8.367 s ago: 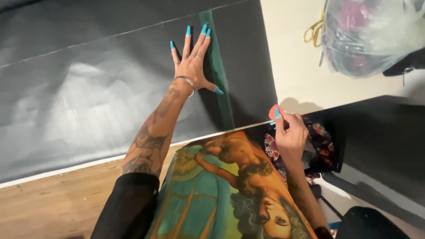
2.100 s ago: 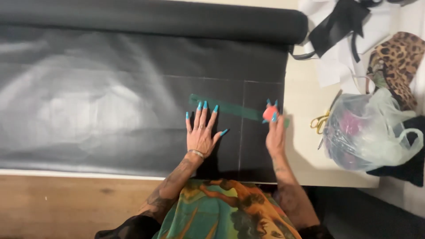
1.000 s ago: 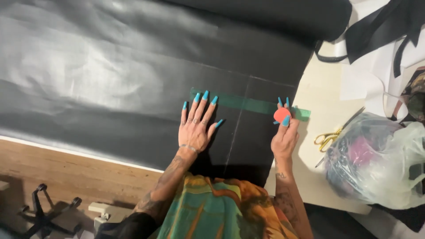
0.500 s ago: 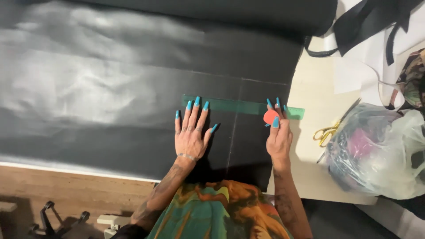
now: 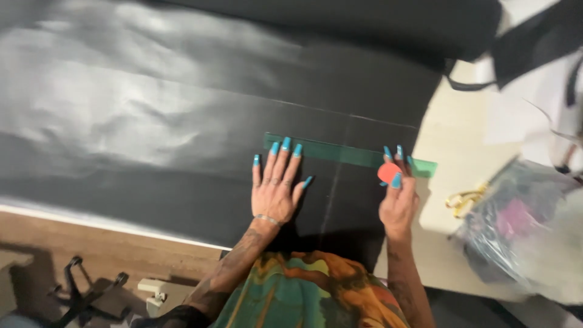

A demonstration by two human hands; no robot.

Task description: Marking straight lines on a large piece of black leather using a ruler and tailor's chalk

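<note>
A person's left hand (image 5: 275,188) lies flat and open, fingers spread, on a wide sheet of black glossy material (image 5: 152,127), its fingertips touching a long translucent green ruler (image 5: 340,153) laid across the sheet. The right hand (image 5: 398,197) pinches a small flat red-orange disc (image 5: 388,172) against the ruler's right end, which juts past the sheet's edge onto a cream tabletop (image 5: 449,140). At right, a clear plastic bag (image 5: 528,225) is blurred, its contents unreadable, and partly hides a pair of yellow-handled scissors (image 5: 464,199); the roll of the sheet runs out of frame at top.

Left hand (image 5: 276,191) flat on the black sheet (image 5: 170,140), fingertips touching a green ruler (image 5: 340,153); right hand (image 5: 398,197) pinches a red chalk piece (image 5: 387,172) against that ruler's right end.
</note>
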